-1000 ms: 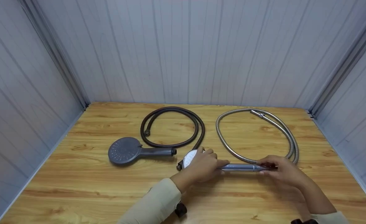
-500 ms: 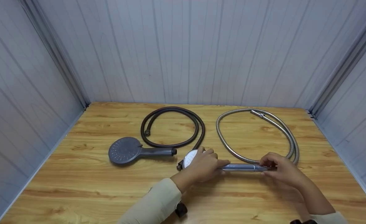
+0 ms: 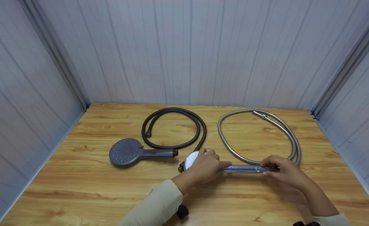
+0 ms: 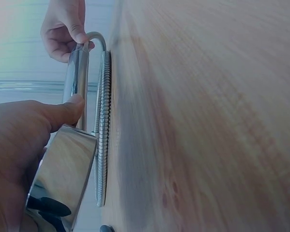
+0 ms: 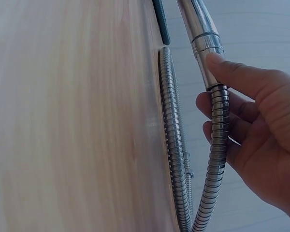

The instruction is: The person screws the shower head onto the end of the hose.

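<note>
My left hand (image 3: 205, 168) grips a chrome shower head (image 3: 239, 169) around its neck, its white spray face (image 3: 190, 159) partly hidden under the fingers. My right hand (image 3: 283, 171) pinches the metal collar at the handle's end, thumb and fingers on opposite sides. In the right wrist view the silver shower hose (image 5: 220, 130) runs out of that chrome collar (image 5: 210, 65) and bends down to its coil. The left wrist view shows the shower head's shiny back (image 4: 63, 169) beside my left thumb, with the handle (image 4: 77, 72) leading up to the right hand.
A dark grey shower head (image 3: 126, 152) lies to the left, its handle pointing right. Behind it a dark hose (image 3: 172, 146) is coiled on the wooden table (image 3: 87, 182). The silver hose's free end (image 3: 258, 114) lies at the back right. Pale panels (image 3: 184, 53) stand around the table.
My right fingers have shifted slightly about the collar, and its seam shows at a changed angle. The left hand and both hose coils stay where they were.
</note>
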### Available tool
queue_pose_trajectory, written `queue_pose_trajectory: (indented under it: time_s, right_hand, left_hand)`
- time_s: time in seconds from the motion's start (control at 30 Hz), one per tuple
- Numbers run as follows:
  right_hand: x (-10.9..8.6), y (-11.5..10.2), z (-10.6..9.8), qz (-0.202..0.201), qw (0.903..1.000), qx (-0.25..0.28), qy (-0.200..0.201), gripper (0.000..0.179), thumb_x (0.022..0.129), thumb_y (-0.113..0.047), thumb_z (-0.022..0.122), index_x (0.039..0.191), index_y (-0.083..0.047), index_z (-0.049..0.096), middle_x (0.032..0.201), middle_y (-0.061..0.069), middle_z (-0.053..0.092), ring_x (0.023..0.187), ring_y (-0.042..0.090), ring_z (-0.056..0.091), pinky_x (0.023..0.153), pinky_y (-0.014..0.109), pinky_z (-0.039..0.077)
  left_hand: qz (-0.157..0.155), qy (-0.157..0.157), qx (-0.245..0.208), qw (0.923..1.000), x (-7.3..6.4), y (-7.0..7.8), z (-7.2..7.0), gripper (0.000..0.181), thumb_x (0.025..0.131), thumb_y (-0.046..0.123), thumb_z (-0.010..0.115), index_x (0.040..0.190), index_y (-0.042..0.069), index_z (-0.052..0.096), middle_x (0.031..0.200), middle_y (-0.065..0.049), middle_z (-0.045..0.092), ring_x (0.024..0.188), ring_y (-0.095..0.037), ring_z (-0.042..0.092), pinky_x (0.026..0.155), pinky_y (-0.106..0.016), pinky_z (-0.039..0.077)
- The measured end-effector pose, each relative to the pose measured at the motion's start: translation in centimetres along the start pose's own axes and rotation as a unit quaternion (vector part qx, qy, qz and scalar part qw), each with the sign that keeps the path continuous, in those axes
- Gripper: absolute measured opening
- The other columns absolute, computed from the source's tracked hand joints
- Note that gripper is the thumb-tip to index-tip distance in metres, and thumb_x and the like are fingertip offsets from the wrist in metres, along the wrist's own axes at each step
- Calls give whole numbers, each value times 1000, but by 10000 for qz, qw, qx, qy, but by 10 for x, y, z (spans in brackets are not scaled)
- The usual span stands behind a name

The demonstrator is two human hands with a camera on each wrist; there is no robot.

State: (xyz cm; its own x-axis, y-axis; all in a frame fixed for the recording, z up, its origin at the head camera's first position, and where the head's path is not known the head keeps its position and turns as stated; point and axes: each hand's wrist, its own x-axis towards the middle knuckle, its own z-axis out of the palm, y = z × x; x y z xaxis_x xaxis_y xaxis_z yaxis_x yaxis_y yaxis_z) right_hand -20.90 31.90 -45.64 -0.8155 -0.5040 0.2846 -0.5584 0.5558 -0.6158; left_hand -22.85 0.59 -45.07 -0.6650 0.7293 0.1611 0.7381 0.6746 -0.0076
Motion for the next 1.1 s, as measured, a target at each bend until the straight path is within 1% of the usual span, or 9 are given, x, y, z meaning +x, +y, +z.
queue_pose_trajectory:
  time_s: [0.17,0.23,0.4,0.47,0.6,0.77,0.93,1.03,1.1]
  right_hand:
    - [0,0,-1,-49,9999,59,-64,20,85,-10,75,104,-10,70,95,0,67,79,7,59,65,24,49]
    - [0,-4,-2,-43,9999,84,-101,19,85,-7,73,104,-8,70,94,2,67,79,7,59,64,24,49]
    - [0,0,-2,-87,9997,148,-158,19,86,-1,71,105,-3,70,91,5,67,76,8,57,61,24,48]
    - [0,5,-1,-81,9996,181,-189,18,87,-3,71,106,-4,70,92,3,67,76,7,57,61,24,48]
    - [0,3,-2,26,9994,216,-267,18,90,-8,69,107,-5,71,93,1,67,77,6,58,62,24,49]
    - [-1,2,-3,73,9993,197,-302,18,91,-9,68,108,-4,71,95,1,68,79,6,60,64,25,51]
    - [-2,1,-3,201,9992,170,-317,21,92,-12,68,110,-4,71,95,0,68,79,6,59,63,25,50]
    - [-2,1,-2,254,9992,224,-213,24,89,-12,71,112,-5,71,95,0,67,75,7,56,61,23,48]
    - [-2,2,0,170,9997,171,-76,28,85,-10,75,111,-4,71,96,1,67,76,8,56,61,23,47]
  left_hand:
    - [-13,-6,11,10000,0,0,1,40,94,49,58,133,39,60,104,2,69,96,-18,54,92,-49,36]
    - [-23,-16,20,10000,0,0,1,41,94,49,58,133,39,60,104,1,69,96,-18,54,92,-50,36]
    - [-24,-20,40,10000,0,0,0,40,94,47,59,133,39,60,103,2,69,94,-18,54,90,-48,37]
    - [-7,-10,59,10000,0,0,0,40,94,47,59,133,39,60,102,2,69,93,-18,53,89,-47,37]
    - [31,24,103,9999,0,0,0,40,94,48,59,133,39,60,101,2,69,91,-17,52,84,-43,35]
    - [47,47,93,9999,0,0,0,40,94,48,59,132,39,61,100,2,69,90,-18,53,82,-42,35]
    - [-5,-55,140,9999,0,0,-1,40,94,49,59,133,40,60,99,2,69,91,-16,52,82,-41,34]
    - [-54,-141,145,9998,0,0,-2,41,94,50,58,134,41,59,99,3,69,91,-16,51,80,-39,32]
    - [-74,-173,106,9998,0,0,-2,41,94,49,58,134,41,58,99,3,69,91,-16,51,81,-39,32]
